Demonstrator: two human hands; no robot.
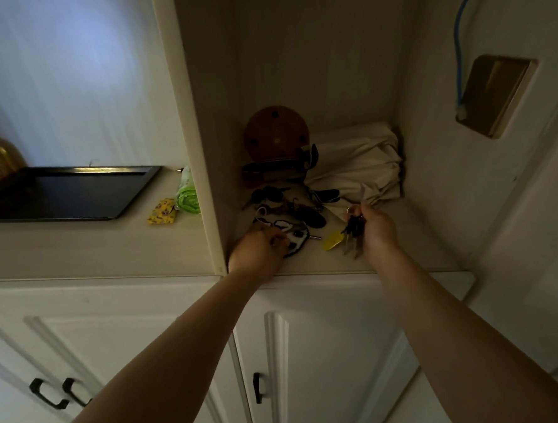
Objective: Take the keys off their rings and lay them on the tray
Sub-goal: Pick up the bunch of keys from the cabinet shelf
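My right hand (377, 229) grips a bunch of keys (353, 231) by its ring, lifted just off the shelf inside a cabinet niche; a yellow tag (333, 239) hangs from the bunch. My left hand (261, 250) is closed on a black-and-white keychain charm (296, 239) lying on the shelf. Further key bunches with dark fobs (283, 199) lie in a heap behind both hands. The black tray (120, 201) sits on the counter to the left, outside the niche, with nothing seen in it.
A round wooden piece (276, 133) and a folded cream cloth bag (356, 164) fill the back of the niche. A green roll (187, 197) and a yellow packet (162, 212) lie beside the tray. The niche's side wall (204, 183) separates shelf from tray. Cabinet doors are below.
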